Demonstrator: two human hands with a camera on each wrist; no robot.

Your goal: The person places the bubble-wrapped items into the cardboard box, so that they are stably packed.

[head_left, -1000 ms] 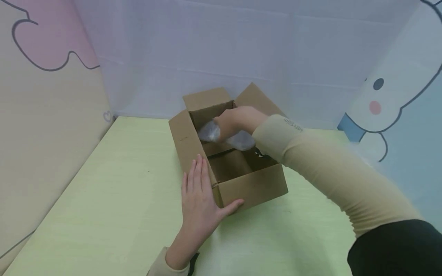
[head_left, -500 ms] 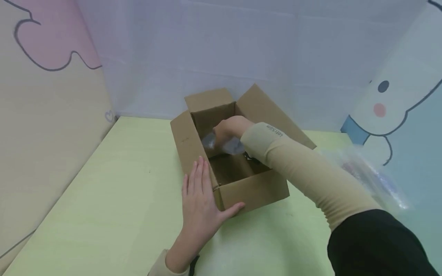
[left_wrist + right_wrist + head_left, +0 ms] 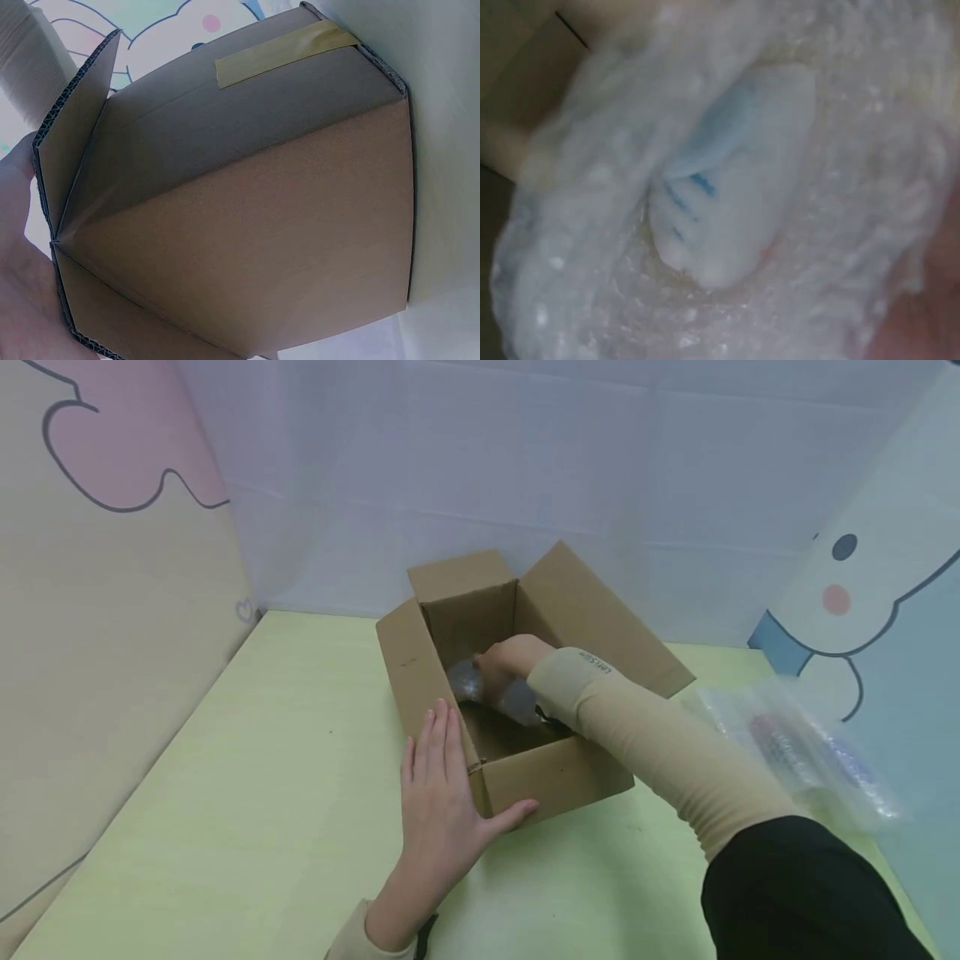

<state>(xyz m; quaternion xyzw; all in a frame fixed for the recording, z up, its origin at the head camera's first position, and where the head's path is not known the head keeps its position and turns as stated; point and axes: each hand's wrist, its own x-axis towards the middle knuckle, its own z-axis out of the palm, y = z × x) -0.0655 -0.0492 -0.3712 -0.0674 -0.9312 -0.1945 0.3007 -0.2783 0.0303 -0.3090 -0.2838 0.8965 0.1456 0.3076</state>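
Hands touch cardboard box and bubble-wrapped bundle.

"Let's Slim" lettering on right sleeve

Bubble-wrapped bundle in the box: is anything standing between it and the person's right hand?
Nothing visible: the right hand grips the bubble-wrapped bundle inside the cardboard box, whose flaps are folded outward. Only the bubble wrap lies between the hand and the white-and-blue item inside it.
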